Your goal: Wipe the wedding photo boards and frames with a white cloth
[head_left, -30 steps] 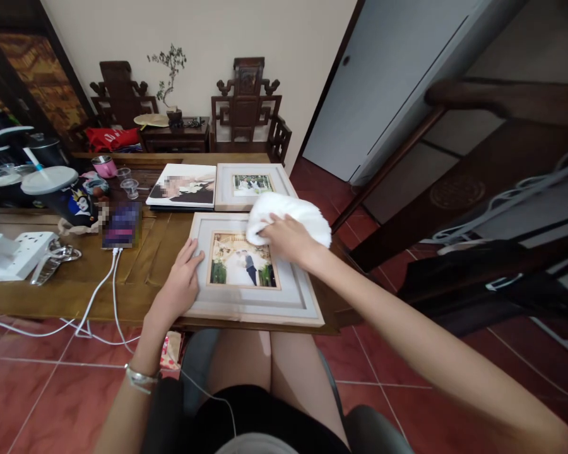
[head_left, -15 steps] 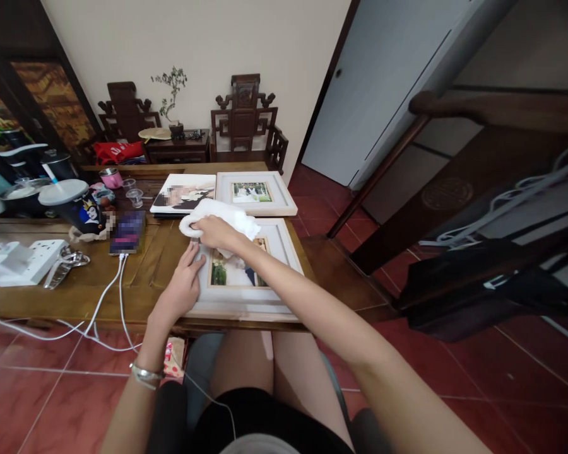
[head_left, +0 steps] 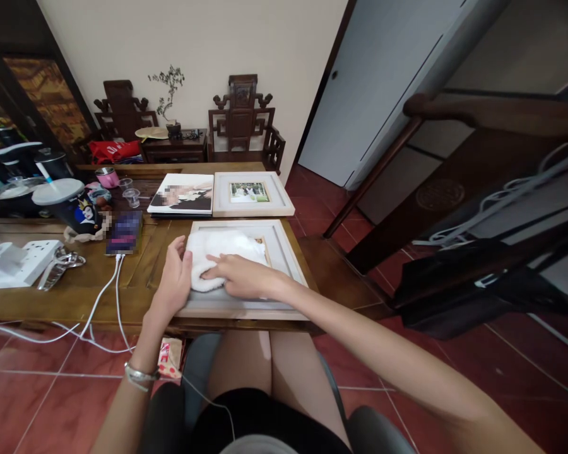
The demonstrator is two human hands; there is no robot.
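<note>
A light wood picture frame (head_left: pixel 291 265) with a wide pale mat lies flat at the table's front edge. Over its middle is spread a fluffy white cloth (head_left: pixel 230 243), which hides most of the photo. My right hand (head_left: pixel 243 276) presses the cloth onto the frame, its index finger stretched out and the other fingers bent into the fabric. At the frame's left edge rests my left hand (head_left: pixel 173 277), its fingers loosely extended and the thumb close to the cloth; it holds nothing.
Behind lie a second framed photo (head_left: pixel 284 203) and a photo album (head_left: pixel 182 195). To the left are a phone (head_left: pixel 124 233) with white cables, a power strip (head_left: pixel 26 261), a lidded black cup (head_left: pixel 76 208) and small clear cups (head_left: pixel 131 197). A dark wooden chair (head_left: pixel 243 120) stands beyond.
My right hand has drawn the cloth toward me, from the frame's far edge down over the photo. My left hand has shifted slightly left and toward me.
</note>
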